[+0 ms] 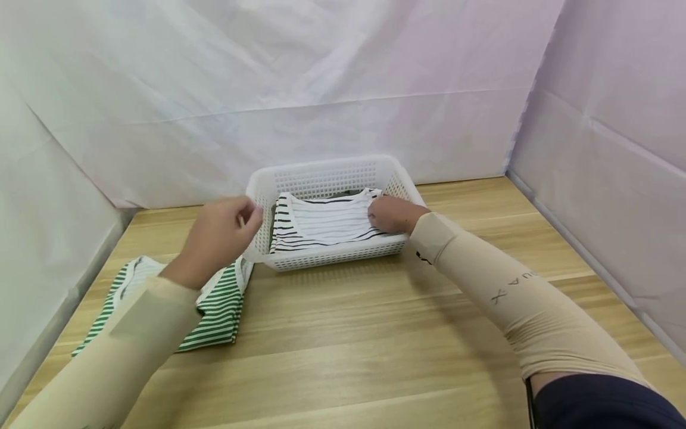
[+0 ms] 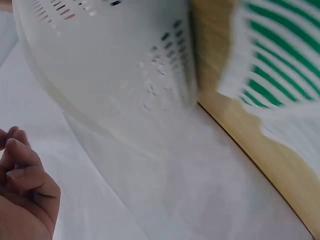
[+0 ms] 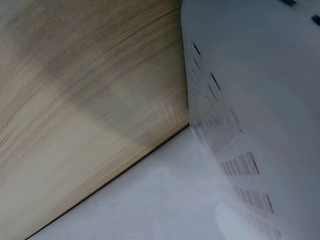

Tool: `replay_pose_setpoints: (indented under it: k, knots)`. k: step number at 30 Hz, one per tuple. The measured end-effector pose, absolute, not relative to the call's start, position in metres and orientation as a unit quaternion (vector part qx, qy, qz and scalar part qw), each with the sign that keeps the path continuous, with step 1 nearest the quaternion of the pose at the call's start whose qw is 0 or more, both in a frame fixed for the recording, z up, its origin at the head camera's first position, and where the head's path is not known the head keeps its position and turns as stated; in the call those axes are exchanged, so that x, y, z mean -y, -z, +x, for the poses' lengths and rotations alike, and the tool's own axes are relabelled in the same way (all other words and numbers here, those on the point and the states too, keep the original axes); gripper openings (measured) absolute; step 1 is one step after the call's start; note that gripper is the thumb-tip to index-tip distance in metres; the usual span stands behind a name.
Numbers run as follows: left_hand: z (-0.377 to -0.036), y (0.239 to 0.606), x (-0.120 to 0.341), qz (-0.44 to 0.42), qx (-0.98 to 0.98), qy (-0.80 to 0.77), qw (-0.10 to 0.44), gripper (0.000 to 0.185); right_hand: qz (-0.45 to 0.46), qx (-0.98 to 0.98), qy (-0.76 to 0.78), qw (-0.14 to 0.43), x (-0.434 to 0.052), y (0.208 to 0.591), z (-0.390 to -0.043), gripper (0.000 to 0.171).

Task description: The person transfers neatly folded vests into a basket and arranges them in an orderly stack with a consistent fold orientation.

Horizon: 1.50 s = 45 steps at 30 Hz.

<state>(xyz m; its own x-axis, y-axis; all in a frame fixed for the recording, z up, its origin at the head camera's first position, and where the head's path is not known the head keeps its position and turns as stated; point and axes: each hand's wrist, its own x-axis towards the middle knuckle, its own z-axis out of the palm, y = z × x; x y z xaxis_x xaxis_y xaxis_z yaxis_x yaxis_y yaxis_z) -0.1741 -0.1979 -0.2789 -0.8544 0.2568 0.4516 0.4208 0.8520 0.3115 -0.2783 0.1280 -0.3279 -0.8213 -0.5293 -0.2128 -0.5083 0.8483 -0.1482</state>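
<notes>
Two hands at the white basket (image 1: 327,176). Right hand (image 1: 393,213) is inside it, fingers curled onto the near-right edge of the folded black-striped shirt (image 1: 321,223) — likely seating it flat against the basket wall. Left hand (image 1: 222,235) hovers just outside the basket's left rim, fingers loosely curled, holding nothing. Beneath its forearm lies the folded green-striped shirt (image 1: 217,310) on the bench (image 1: 375,333) — bare bench toward the person; sheet walls close behind and at the sides.
</notes>
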Motion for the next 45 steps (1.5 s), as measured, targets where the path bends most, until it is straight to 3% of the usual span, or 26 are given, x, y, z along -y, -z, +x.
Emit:
replay_pose_setpoints:
  k: [3,5,11,14,21,28,31,39,45]
  knots:
    - [-0.154,0.286,0.225,-0.175,0.947,0.173,0.207,0.033,-0.272,-0.952,0.037,0.137,-0.128,0.329,-0.278,0.031]
    - [-0.144,0.292,0.244,-0.174,0.958,0.154,0.17,0.032,-0.275,-0.949,0.044,0.147,-0.129,0.329,-0.277,0.032]
    - [-0.128,0.322,0.288,-0.205,0.969,0.118,-0.077,0.012,-0.275,-0.94,0.144,0.14,-0.134,0.315,-0.267,0.04]
    - [-0.124,0.334,0.296,-0.214,0.958,0.131,-0.14,0.01,-0.301,-0.926,0.196,0.119,-0.136,0.304,-0.253,0.037]
    - [-0.119,0.342,0.297,-0.204,0.954,0.139,-0.167,0.031,-0.375,-0.897,0.224,0.07,-0.134,0.295,-0.217,0.036]
    - [-0.115,0.348,0.284,-0.217,0.948,0.14,-0.185,0.034,-0.426,-0.862,0.254,-0.102,-0.132,0.303,-0.178,0.017]
    - [-0.109,0.347,0.274,-0.223,0.949,0.115,-0.191,0.031,-0.463,-0.842,0.242,-0.132,-0.126,0.307,-0.159,0.012]
    - [-0.093,0.342,0.234,-0.241,0.944,0.063,-0.216,0.031,-0.467,-0.857,0.215,0.042,-0.119,0.323,-0.142,0.016]
    - [-0.08,0.344,0.208,-0.311,0.927,0.064,-0.199,0.034,-0.435,-0.871,0.203,0.107,-0.126,0.336,-0.147,0.017]
